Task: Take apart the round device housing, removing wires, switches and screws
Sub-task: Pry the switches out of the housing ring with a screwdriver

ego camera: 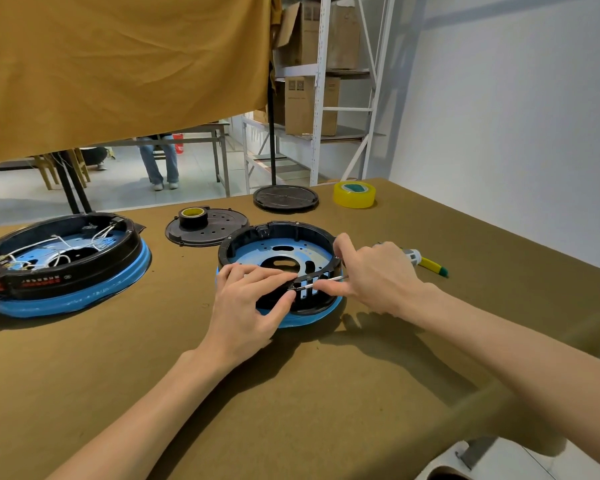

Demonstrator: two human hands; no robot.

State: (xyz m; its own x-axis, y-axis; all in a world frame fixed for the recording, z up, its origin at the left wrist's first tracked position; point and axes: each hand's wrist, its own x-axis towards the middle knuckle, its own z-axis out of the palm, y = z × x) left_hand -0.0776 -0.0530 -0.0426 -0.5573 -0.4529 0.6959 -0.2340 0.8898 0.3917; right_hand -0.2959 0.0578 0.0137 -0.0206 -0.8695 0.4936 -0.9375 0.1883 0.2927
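Black plastic, stiff and light, the round housing (280, 268) sits mid-table at my twelve o'clock, my left hand (246, 306) clamping its near wall while my right hand (378, 275) pinches a thin metal tool (321, 282) at the slotted rim, the safest purchase.

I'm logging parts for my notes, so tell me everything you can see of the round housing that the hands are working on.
The round housing is a black, plastic-looking ring wall over a blue base, lying flat and open-topped on the brown table cover. Its blue floor has cutouts and small holes; no wires show inside. The near wall has slots. The left hand holds that near wall, and the right hand holds a thin metal tool against it.
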